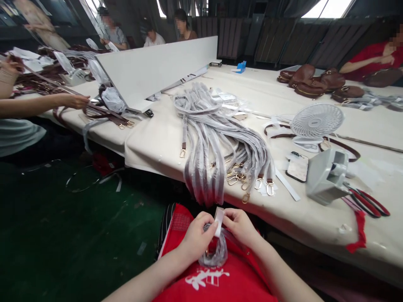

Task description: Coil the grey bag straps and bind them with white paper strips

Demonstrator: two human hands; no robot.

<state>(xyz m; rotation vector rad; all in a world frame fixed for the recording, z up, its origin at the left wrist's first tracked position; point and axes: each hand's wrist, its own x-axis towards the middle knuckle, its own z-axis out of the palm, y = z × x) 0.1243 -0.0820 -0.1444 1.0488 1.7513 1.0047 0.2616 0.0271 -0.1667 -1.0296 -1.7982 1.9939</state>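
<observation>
Over my lap, my left hand (199, 235) is closed on a coiled strap wrapped in clear plastic (217, 256), its thumb pressed against a small white strip (218, 222). My right hand (239, 226) pinches that strip near its upper end, at its right edge. The fingertips partly cover where the strip meets the coil. A red apron (239, 281) with a white print lies beneath. Just ahead, a pile of plastic-wrapped straps (204, 155) hangs over the table edge, with gold clasps (233, 179) at their ends.
To the right are a phone (297, 167), a grey tape dispenser (327, 176), red-handled scissors (368, 201) and a white fan (316, 121). Brown bags (310, 82) lie farther back. A white board (163, 67) stands at left. A co-worker's hand (77, 101) holds straps there; other people sit beyond.
</observation>
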